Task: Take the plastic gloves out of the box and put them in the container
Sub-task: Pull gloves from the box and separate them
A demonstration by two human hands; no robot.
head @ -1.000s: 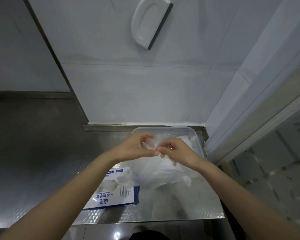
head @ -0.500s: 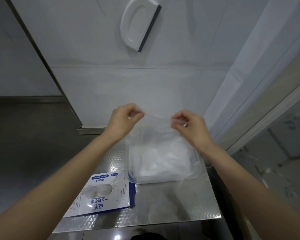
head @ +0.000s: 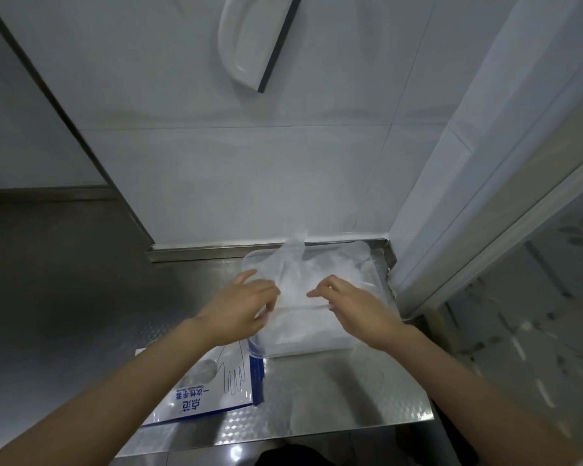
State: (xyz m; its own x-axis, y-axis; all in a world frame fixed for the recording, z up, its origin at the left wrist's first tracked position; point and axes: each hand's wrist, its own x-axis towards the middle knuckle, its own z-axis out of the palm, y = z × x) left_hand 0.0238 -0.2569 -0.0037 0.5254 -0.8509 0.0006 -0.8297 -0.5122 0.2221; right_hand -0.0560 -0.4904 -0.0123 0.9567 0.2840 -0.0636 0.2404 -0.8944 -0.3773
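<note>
Left hand [head: 239,307] and right hand [head: 354,312] pinch glove [head: 293,264] over container [head: 367,255]; risk: film clings to fingers on release, tip drapes outside far rim.

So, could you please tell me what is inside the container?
Plastic gloves lie piled in the container; left hand and right hand hold another glove over them. They hide its bottom.

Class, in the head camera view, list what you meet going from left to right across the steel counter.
Glove box → left hand → plastic glove → right hand. The container spans beneath both hands, so it has no clear place in the order.
</note>
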